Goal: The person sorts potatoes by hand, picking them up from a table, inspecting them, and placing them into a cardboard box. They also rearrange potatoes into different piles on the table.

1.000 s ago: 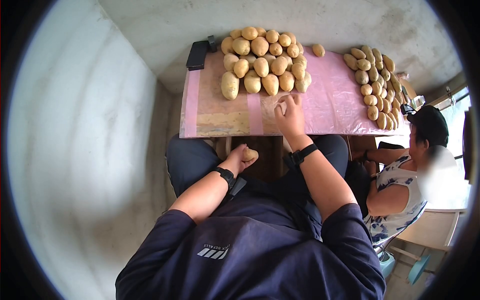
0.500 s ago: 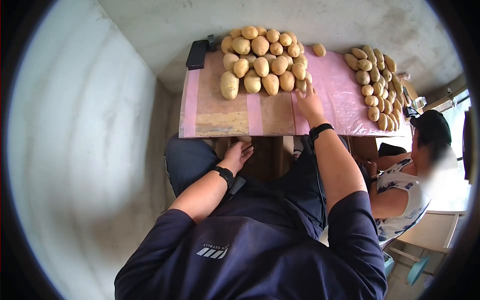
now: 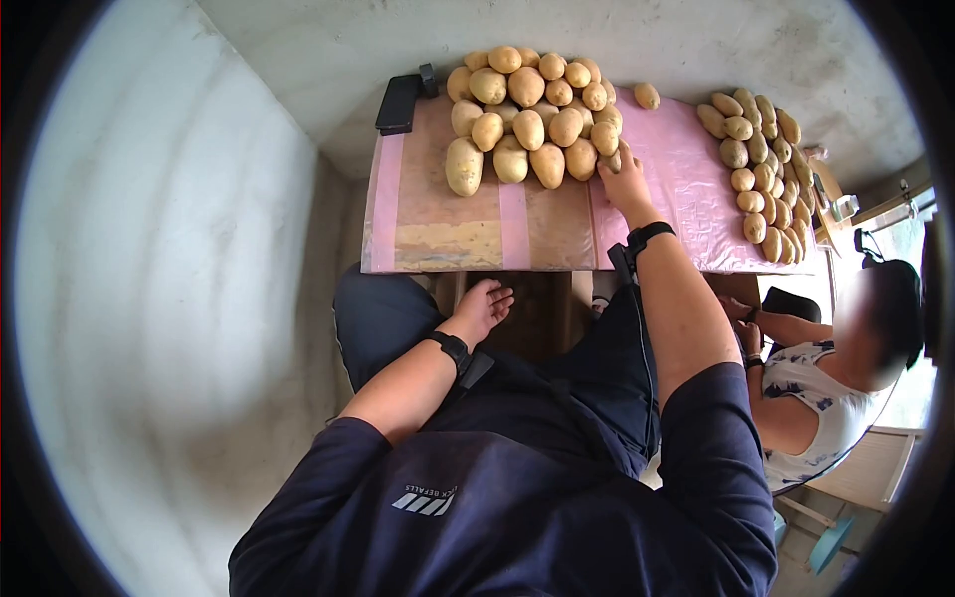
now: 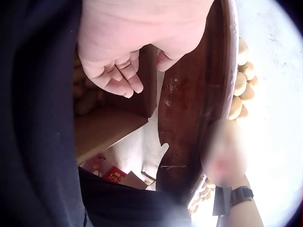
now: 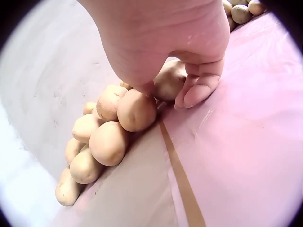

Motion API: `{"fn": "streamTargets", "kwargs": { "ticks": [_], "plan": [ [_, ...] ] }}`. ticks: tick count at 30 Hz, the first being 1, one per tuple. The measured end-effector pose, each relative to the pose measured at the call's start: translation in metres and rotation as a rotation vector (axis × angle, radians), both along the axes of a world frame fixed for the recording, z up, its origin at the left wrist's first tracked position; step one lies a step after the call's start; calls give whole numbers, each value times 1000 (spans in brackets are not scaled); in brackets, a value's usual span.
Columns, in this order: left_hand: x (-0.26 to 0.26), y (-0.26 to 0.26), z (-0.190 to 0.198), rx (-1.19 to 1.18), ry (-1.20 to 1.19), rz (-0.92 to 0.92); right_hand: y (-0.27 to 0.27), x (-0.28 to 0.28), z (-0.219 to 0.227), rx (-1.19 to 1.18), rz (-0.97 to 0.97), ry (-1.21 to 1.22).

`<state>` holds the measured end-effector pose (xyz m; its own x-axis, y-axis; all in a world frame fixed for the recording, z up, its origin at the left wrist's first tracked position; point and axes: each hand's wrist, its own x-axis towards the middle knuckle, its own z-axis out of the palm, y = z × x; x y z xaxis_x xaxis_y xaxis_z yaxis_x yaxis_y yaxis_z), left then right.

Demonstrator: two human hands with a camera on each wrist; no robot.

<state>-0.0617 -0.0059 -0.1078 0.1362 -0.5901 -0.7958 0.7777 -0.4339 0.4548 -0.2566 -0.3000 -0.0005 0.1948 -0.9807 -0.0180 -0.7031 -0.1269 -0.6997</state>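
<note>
Right wrist view: the right hand (image 5: 165,38) grips, fingers bent, a tan rounded potato (image 5: 169,81) at the right front of stacked yellowish potatoes (image 5: 109,143) on the pink plastic-covered counter (image 5: 246,142), its long axis unclear; the farther left hand (image 3: 484,308), loosely bent, holds nothing.

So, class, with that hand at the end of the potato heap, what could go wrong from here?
The right hand pinches the end potato in the front row; shifting it might set neighbouring potatoes rolling. The lone potato, near the back edge of the table, could roll off if knocked.
</note>
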Motion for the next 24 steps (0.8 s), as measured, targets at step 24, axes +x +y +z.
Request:
{"fn": "streamTargets", "kwargs": {
  "ticks": [24],
  "plan": [
    [1,-21,-11,33,59,-115,54,-21,29,49,285,196]
  ]
}}
